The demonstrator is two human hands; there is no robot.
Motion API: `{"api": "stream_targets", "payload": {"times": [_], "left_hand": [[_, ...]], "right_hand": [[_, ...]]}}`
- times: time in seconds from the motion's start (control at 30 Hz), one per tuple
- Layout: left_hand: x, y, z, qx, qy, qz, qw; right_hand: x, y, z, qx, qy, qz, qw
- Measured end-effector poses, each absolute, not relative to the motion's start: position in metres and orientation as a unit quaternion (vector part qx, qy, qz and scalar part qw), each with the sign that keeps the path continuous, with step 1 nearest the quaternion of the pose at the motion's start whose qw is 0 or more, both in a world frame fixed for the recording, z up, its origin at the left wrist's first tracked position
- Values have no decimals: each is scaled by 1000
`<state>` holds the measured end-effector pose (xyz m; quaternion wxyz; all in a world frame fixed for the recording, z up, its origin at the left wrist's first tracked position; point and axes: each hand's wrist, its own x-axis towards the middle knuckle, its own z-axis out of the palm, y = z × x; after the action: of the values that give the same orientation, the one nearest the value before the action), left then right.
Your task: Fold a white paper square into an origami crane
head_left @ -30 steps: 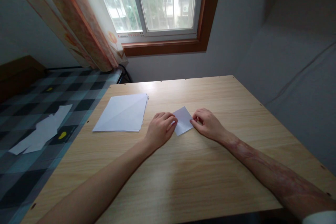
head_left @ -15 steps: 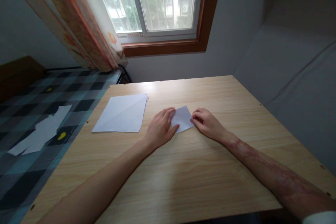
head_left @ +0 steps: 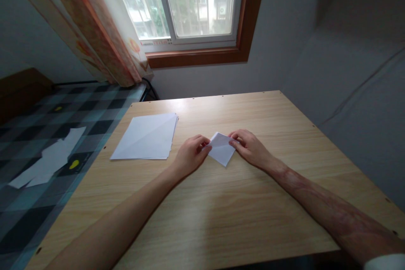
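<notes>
Okay, far left of the frame: paper scraps (head_left: 52, 156) on the bed (head_left: 104, 107). Left of centre, a paper stack (head_left: 147, 137) on the worktop (head_left: 190, 219). Mid-frame, your left hand (head_left: 193, 154) has its fingers pinching the left corner of the small folded paper (head_left: 222, 152); your right hand (head_left: 250, 147) pinches its right corner. Likely risk: pull unevenly and the layers could slip, creasing crooked.

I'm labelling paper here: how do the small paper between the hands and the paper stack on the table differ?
The small paper is much smaller than the paper stack. The left hand and right hand hold the small paper at opposite sides; the paper stack lies untouched. The small paper points a corner toward the person; the paper stack turns a straight edge that way. Both are white.
</notes>
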<state>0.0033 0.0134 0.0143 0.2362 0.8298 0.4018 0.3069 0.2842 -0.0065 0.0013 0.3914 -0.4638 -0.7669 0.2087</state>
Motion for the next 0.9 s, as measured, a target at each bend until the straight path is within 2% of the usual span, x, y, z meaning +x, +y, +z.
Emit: {"api": "stream_targets", "payload": {"times": [0.2,0.4,0.53,0.7,0.9], "left_hand": [[3,13,14,798,439,341,233],[3,12,17,778,467,352,229],[3,11,16,802,441,335,224],[3,14,13,865,361,294,187],[4,15,10,898,293,266,193]], "right_hand": [[286,-5,-5,-463,-786,165,375],[286,-9,1,-400,-834,157,347],[285,-12,6,-389,-845,147,337],[286,-7,1,-448,-816,122,344],[287,-2,-6,-490,-792,102,350]]}}
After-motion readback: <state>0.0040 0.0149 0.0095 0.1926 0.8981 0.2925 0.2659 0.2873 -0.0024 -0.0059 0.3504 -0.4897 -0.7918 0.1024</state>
